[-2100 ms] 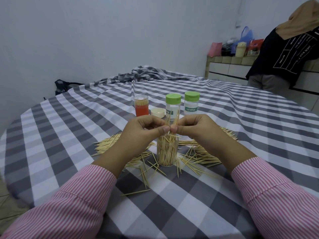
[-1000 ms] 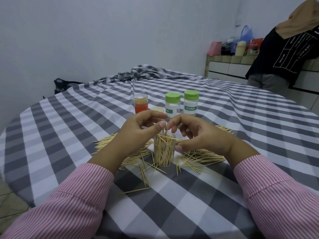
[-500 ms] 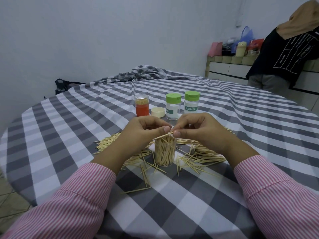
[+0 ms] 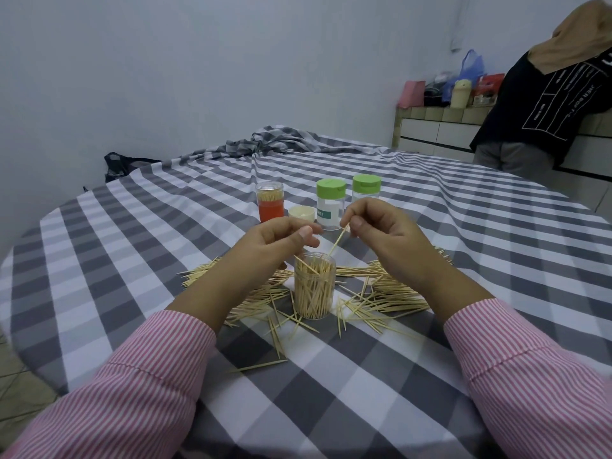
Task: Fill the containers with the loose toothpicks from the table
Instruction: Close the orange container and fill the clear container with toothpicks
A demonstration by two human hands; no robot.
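A clear open container (image 4: 314, 286), packed with upright toothpicks, stands among loose toothpicks (image 4: 381, 293) on the checked tablecloth (image 4: 132, 260). The right hand (image 4: 381, 233), lifted higher than a moment ago, pinches one slanted toothpick (image 4: 337, 241) over the rim. The left hand (image 4: 281, 243) hovers beside it, fingers curled; whether it holds anything is unclear.

four containers (image 4: 314, 286), one loose lid (image 4: 301, 213)

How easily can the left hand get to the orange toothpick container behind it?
Probably yes. The left hand hovers above the open clear jar, and the orange container stands just beyond it on the tablecloth with nothing between; the cream lid sits beside, not in the path.
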